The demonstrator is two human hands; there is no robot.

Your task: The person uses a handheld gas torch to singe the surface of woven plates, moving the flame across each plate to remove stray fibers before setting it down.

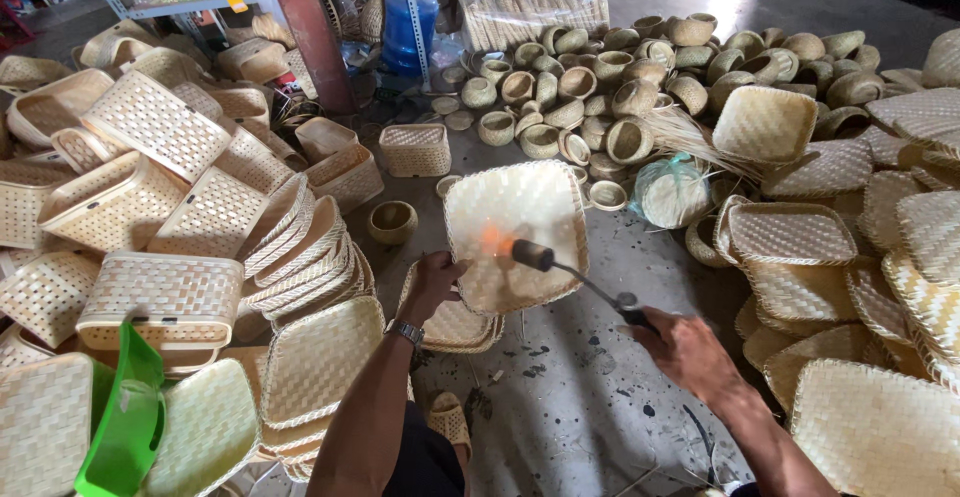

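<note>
Pale woven tray (520,227) held tilted, torch (560,267) flame seemingly licking it

head-worn view, looking steeply down, close over floor (560,397)

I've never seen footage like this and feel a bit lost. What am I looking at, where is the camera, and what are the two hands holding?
This is one picture from a camera worn on a person's head, looking down at their own bare hands. There is no machine.

The left hand, with a wristwatch, grips the edge of a woven tray and holds it tilted up. The right hand holds a gas torch; its flame touches the tray's surface.

On the concrete floor all around lie woven goods: square baskets at the left, small round baskets at the back, flat trays at the right. A green plastic thing lies at lower left.
</note>
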